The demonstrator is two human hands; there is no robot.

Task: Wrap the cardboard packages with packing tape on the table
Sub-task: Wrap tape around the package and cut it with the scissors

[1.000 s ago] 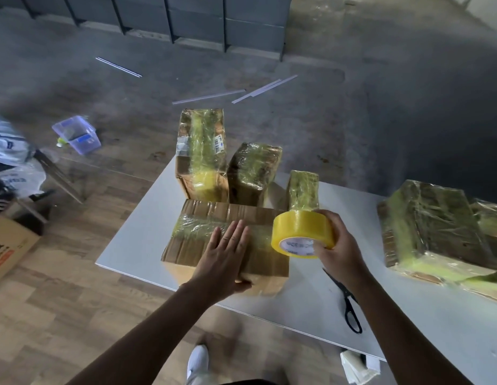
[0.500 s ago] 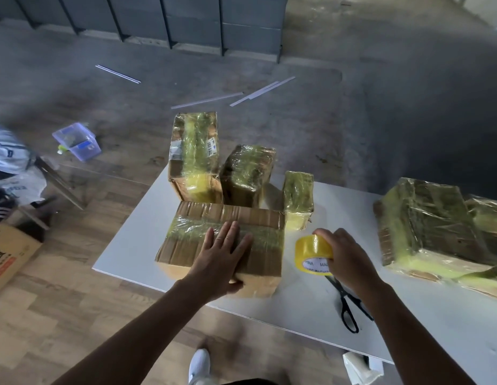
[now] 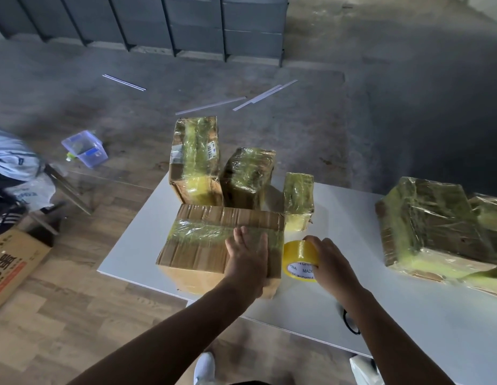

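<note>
Package: cardboard package (image 3: 203, 245) lies at the near left of the white table (image 3: 339, 215), with one shiny band of tape across its top and bare cardboard either side.
Left hand: left hand (image 3: 246, 262) lies flat on the package's right end, fingers straight and together, pressing on the tape band.
Right hand: right hand (image 3: 332, 262) is curled round the yellow tape roll (image 3: 298, 258), gripping it.
Tape roll: just right of the package; whether the two touch cannot be told.
Far row: three taped packages (image 3: 248, 176) stand just beyond it.
Right side: large taped package (image 3: 430, 226), well apart.
Scissors: black scissors handle (image 3: 350, 322) shows beside the right forearm.
</note>
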